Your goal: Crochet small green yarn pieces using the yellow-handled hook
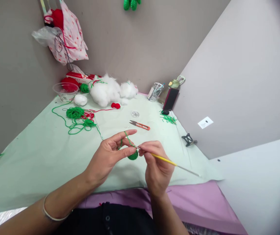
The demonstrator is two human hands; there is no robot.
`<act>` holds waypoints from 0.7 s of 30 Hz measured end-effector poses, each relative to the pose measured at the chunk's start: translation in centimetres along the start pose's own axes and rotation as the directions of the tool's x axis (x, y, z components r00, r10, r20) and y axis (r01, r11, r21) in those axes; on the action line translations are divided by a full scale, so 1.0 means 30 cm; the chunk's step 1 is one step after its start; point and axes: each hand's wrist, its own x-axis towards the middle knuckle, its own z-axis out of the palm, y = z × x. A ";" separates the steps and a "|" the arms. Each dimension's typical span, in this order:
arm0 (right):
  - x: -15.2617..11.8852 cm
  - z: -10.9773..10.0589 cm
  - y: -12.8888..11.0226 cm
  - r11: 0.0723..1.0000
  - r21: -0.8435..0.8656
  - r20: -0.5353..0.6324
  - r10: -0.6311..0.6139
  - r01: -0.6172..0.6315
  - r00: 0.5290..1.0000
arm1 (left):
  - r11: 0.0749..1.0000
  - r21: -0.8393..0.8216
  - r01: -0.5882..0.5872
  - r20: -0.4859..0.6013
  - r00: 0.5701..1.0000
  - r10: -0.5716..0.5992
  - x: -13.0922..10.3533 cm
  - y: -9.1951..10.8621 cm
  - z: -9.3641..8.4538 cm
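Observation:
My left hand [114, 151] pinches a small round green crochet piece [133, 155] between thumb and fingers. Green yarn runs over its raised index finger. My right hand [157, 164] grips a crochet hook [164, 159] with a yellow handle, and the hook's metal tip meets the top of the piece. Its other metal end points down to the right. The exact stitch at the tip is too small to make out. Just beyond the hands lie orange-handled thread snips [140, 125], blades to the left, and a small round clear case [135, 114].
Loose green yarn [75, 113] and red yarn [88, 115] lie at left. White stuffing [105, 91], a clear plastic tub [65, 94] and a white ball [80, 100] stand behind. At right are a pen cup [155, 92], a phone [171, 99], green scraps [169, 119] and a black stand [188, 140].

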 end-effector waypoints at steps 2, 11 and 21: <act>-0.022 0.021 0.017 0.960 -0.223 -0.030 -0.179 0.168 0.983 | 0.996 -0.082 0.027 -0.006 1.000 -0.028 -0.004 -0.008 0.013; -0.014 0.030 0.018 0.979 -0.157 -0.073 -0.144 0.131 0.987 | 0.928 -0.267 0.261 0.123 0.964 -0.236 -0.006 -0.010 0.005; -0.022 -0.021 0.017 0.993 0.108 -0.091 0.053 -0.044 0.994 | 0.962 -0.134 0.237 0.145 0.965 -0.217 0.014 0.010 -0.029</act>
